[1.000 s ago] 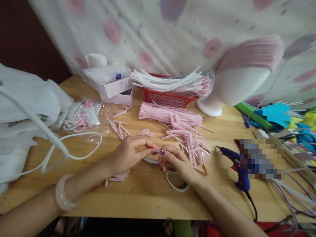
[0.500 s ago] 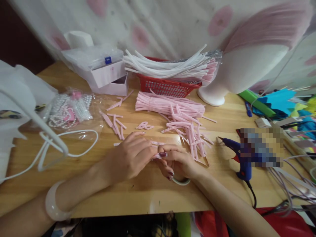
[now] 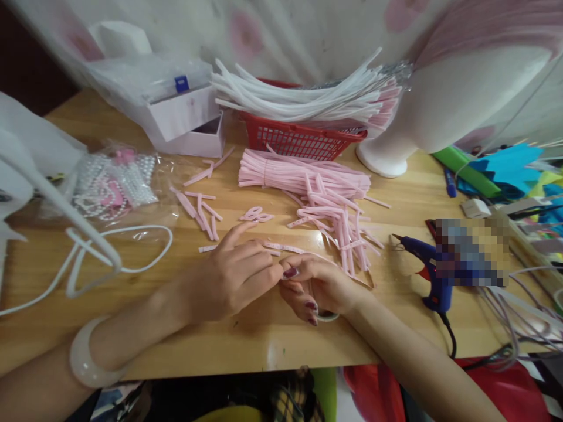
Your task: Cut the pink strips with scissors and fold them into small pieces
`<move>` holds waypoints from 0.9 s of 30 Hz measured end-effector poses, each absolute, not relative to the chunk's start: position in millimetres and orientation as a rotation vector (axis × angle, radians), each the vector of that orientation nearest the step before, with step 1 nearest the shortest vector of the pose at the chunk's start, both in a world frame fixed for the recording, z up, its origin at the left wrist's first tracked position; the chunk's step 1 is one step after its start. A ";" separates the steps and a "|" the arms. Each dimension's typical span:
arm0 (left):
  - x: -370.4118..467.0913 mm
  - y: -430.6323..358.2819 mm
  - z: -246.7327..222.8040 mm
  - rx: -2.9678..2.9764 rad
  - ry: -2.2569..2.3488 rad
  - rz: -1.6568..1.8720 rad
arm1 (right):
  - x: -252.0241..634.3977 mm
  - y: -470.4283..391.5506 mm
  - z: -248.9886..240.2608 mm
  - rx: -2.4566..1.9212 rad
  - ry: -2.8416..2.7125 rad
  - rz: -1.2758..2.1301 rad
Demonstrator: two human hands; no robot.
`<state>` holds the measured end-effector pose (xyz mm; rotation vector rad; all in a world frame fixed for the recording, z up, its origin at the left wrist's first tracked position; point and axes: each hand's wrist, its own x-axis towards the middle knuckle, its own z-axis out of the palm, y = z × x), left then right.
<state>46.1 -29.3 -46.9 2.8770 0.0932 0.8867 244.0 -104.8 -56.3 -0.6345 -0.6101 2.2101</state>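
Left hand: palm down over table, index finger [image 3: 240, 232] reaching forward, rest bent; grip hidden, can't tell if closed on anything.
Right hand: fingers curled, dark shiny nails; tips meet left hand's; can't tell what, if anything, is pinched.
Hands' position: left hand [image 3: 231, 278] and right hand [image 3: 319, 284] together at fingertips, above table [image 3: 197, 346].
Strip: printed strip [image 3: 285, 248] on table, just behind hands.
Ring: pale ring [image 3: 328, 317], partly under right hand.
Pink stems: bent pile [image 3: 345, 234] behind right hand; tied bundle [image 3: 299, 173] farther back; cut pieces [image 3: 202, 214] behind left hand.
Loops: pink loops [image 3: 255, 215] between cut pieces and bent pile.
Basket: red basket [image 3: 299, 139] behind bundle, white stems [image 3: 299, 105] across top.
Right side: glue gun [image 3: 433, 264], partly pixelated; white head form [image 3: 461, 105] behind.
Left side: bagged beads [image 3: 116, 181]; white cable [image 3: 145, 266] in front.
Wrist: pale bangle [image 3: 85, 354], left arm.
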 end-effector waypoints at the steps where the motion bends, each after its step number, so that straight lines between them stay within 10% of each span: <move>1: 46.2 -29.1 -46.3 2.907 0.087 0.899 | 244.1 -104.2 -55.4 -0.632 -0.586 2.236; 14: 50.3 -32.8 -45.1 3.082 0.021 0.904 | 244.5 -101.3 -48.3 -0.698 -0.414 2.388; 27: 52.7 -42.5 -29.0 2.127 0.533 0.414 | 247.3 -110.6 -34.7 -1.172 -1.792 1.204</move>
